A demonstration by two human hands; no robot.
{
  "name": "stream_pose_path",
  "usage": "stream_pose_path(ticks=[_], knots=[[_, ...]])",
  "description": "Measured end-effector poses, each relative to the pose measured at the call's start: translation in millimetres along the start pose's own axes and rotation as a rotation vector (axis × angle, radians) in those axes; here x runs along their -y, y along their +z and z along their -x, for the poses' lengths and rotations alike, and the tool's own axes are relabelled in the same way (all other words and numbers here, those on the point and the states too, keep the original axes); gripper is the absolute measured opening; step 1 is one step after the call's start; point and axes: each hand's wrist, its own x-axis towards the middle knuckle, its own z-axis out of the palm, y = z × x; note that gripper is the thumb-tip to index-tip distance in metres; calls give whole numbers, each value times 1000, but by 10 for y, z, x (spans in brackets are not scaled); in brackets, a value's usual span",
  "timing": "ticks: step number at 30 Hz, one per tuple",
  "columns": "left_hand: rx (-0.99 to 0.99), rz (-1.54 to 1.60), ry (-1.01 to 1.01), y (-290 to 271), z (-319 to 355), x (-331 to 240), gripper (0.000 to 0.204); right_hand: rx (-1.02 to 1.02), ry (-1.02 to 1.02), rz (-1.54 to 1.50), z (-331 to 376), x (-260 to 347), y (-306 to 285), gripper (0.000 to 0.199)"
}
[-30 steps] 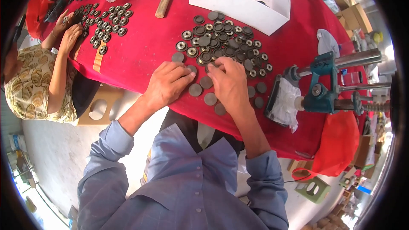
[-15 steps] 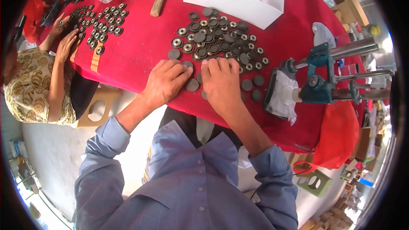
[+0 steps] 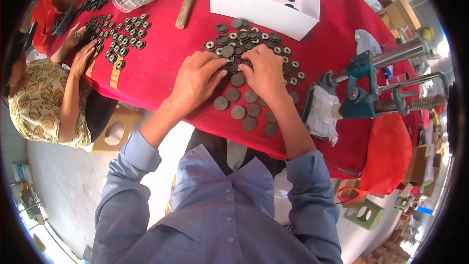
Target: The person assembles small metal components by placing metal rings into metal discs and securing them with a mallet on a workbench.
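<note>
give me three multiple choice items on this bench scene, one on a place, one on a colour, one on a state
1. Where is the white box?
A. on the far side of the disc pile from the person
B. on the floor
C. under the press

2. What colour is the table cover?
A. green
B. red
C. white

3. How are the left hand and right hand placed?
A. both raised off the table
B. both down on the near edge of the disc pile
C. one on the press, one on the hammer

Answers:
1. A, the box sits beyond the pile, farther up the table.
2. B, the cloth is plainly red all over.
3. B, both hands' fingertips rest among the discs; whether they grip any cannot be told.
</note>
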Motion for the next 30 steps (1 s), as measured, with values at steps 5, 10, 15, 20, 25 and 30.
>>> stream_pose_path(ticks=[5,10,15,20,25,30], knots=[[136,-14,7,174,-101,79,32,57,81,-135,-3,34,0,25],[178,9,-2,230,-148,112,35,99,96,-72,95,-41,-58,27],[194,204,-139,184,-167,74,34,73,145,-77,83,19,-137,21],[126,321,-340,84,-146,53,27,10,284,-353,196,-67,-414,22],[40,148,-163,112,-18,120,21,-109,314,-308,407,19,-688,18],[76,108,-87,178,33,112,16,-117,355,-326,583,49,-746,17]])
